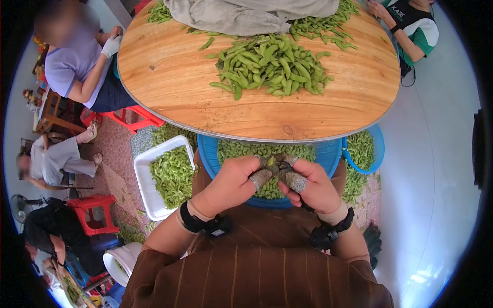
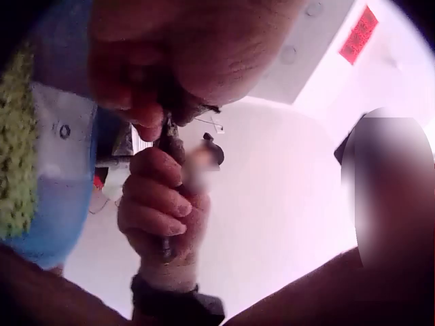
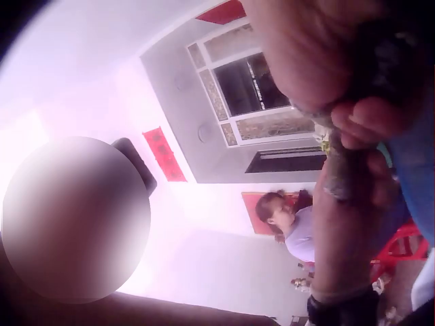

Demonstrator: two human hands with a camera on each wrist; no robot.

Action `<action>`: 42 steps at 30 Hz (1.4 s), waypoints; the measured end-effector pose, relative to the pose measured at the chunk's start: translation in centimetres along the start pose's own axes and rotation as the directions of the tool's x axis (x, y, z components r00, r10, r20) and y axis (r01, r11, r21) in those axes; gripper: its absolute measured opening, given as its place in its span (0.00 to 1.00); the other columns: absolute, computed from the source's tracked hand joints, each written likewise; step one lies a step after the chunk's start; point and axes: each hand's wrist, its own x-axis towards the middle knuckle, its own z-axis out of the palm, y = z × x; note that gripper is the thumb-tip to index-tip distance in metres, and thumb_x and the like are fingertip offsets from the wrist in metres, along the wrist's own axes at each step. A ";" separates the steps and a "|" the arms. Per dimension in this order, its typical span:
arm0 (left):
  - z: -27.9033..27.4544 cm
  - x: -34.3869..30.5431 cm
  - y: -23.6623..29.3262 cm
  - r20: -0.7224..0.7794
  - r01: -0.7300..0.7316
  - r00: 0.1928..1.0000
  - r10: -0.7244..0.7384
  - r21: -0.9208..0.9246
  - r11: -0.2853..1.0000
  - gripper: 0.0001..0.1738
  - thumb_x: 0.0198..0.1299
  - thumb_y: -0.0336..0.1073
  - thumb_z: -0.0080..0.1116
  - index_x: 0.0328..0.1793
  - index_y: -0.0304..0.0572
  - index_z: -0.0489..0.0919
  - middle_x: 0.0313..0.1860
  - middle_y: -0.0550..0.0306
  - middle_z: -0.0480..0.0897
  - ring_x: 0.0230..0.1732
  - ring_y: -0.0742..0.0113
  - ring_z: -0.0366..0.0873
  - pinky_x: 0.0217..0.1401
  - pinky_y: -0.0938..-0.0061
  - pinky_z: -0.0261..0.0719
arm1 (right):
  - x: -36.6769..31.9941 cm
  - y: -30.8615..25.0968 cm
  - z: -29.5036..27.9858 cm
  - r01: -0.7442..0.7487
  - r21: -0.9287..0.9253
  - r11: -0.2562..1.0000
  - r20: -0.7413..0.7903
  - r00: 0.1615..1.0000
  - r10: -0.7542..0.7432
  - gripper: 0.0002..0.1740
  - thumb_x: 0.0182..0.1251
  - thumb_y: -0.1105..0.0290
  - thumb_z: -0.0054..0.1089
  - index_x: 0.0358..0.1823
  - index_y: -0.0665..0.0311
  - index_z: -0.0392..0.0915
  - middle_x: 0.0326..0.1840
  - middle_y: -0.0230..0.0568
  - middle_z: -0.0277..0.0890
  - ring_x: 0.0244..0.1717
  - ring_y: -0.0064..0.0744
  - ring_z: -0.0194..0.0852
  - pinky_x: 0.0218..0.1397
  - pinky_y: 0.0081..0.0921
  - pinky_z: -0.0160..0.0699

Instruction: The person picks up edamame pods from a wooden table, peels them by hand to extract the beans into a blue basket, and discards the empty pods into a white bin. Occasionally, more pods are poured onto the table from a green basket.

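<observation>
Both hands meet over the blue basin of shelled beans (image 1: pixel 208 154) in the head view. My left hand (image 1: pixel 231 179) pinches a green pod (image 1: pixel 270 161) between wrapped fingertips. My right hand (image 1: pixel 316 187), its thumb and finger also wrapped in grey, touches the left fingertips. In the left wrist view, the right hand (image 2: pixel 158 197) has its fingers curled round a dark slender thing (image 2: pixel 167 250), whose lower end sticks out; its kind is unclear. The right wrist view shows the left hand (image 3: pixel 350 224) beside the near right hand (image 3: pixel 312 54); palms partly hide the contact.
A wooden table (image 1: pixel 169 92) stands ahead with a pod pile (image 1: pixel 272 66) and a grey cloth (image 1: pixel 246 15). Left of the basin is a white tub (image 1: pixel 146 177) of pods; right, a blue basket (image 1: pixel 379 149). People sit on both sides.
</observation>
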 end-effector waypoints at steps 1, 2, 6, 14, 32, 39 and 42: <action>0.2 -0.2 0.1 0.035 0.123 0.992 -0.118 -0.248 0.961 0.10 0.64 0.34 0.53 0.33 0.35 0.76 0.26 0.58 0.77 0.23 0.69 0.72 0.28 0.71 0.71 | -0.2 0.1 0.0 0.000 0.003 1.000 -0.002 1.000 0.000 0.08 0.70 0.73 0.47 0.47 0.65 0.73 0.25 0.28 0.71 0.18 0.14 0.62 0.17 0.14 0.61; 0.2 -0.2 0.3 0.037 0.123 0.992 -0.118 -0.248 0.961 0.10 0.64 0.34 0.53 0.33 0.35 0.76 0.26 0.58 0.77 0.23 0.69 0.72 0.28 0.71 0.71 | -0.3 0.2 0.0 0.004 0.056 0.998 0.019 1.000 -0.005 0.09 0.70 0.72 0.47 0.48 0.64 0.73 0.25 0.28 0.71 0.17 0.14 0.61 0.17 0.14 0.61; -0.2 -0.5 1.0 0.473 0.509 0.832 -0.291 -0.859 0.059 0.11 0.68 0.34 0.48 0.33 0.38 0.76 0.25 0.61 0.76 0.23 0.71 0.70 0.27 0.76 0.68 | -1.4 0.4 -0.4 -0.091 0.346 0.934 0.100 0.993 0.060 0.11 0.71 0.70 0.48 0.51 0.62 0.73 0.25 0.27 0.70 0.18 0.13 0.61 0.17 0.13 0.60; 1.5 -0.3 0.4 0.213 0.195 0.968 -0.130 -0.324 0.926 0.03 0.59 0.28 0.53 0.33 0.36 0.74 0.26 0.53 0.77 0.25 0.62 0.74 0.31 0.70 0.71 | 0.1 1.3 -0.6 0.364 -0.783 0.504 -0.022 0.793 -0.608 0.14 0.54 0.70 0.63 0.39 0.67 0.72 0.25 0.42 0.71 0.24 0.40 0.71 0.28 0.35 0.71; 2.0 -1.0 -1.2 0.285 0.101 0.954 -0.097 0.002 0.995 0.06 0.53 0.26 0.52 0.37 0.34 0.74 0.33 0.38 0.78 0.39 0.38 0.77 0.39 0.57 0.74 | 1.2 3.0 0.6 0.255 -0.901 0.352 0.063 0.878 -0.474 0.15 0.43 0.70 0.64 0.30 0.67 0.68 0.27 0.56 0.70 0.32 0.59 0.72 0.34 0.45 0.71; 1.1 -1.3 -1.0 0.255 0.144 0.964 -0.080 -0.244 0.959 0.03 0.57 0.27 0.52 0.37 0.36 0.76 0.30 0.48 0.80 0.33 0.55 0.80 0.36 0.67 0.75 | 1.6 2.4 -1.4 0.125 -0.863 0.490 -0.105 0.904 -0.415 0.12 0.42 0.75 0.59 0.31 0.69 0.70 0.30 0.56 0.73 0.33 0.58 0.73 0.36 0.40 0.73; 1.1 -1.3 -1.4 0.210 0.258 0.955 -0.209 -0.243 0.935 0.03 0.58 0.28 0.53 0.36 0.37 0.76 0.30 0.50 0.80 0.33 0.58 0.80 0.34 0.68 0.75 | 1.7 2.5 -1.9 0.353 -0.864 0.360 0.088 0.809 -0.581 0.16 0.41 0.75 0.59 0.34 0.71 0.71 0.34 0.55 0.73 0.36 0.57 0.73 0.36 0.44 0.74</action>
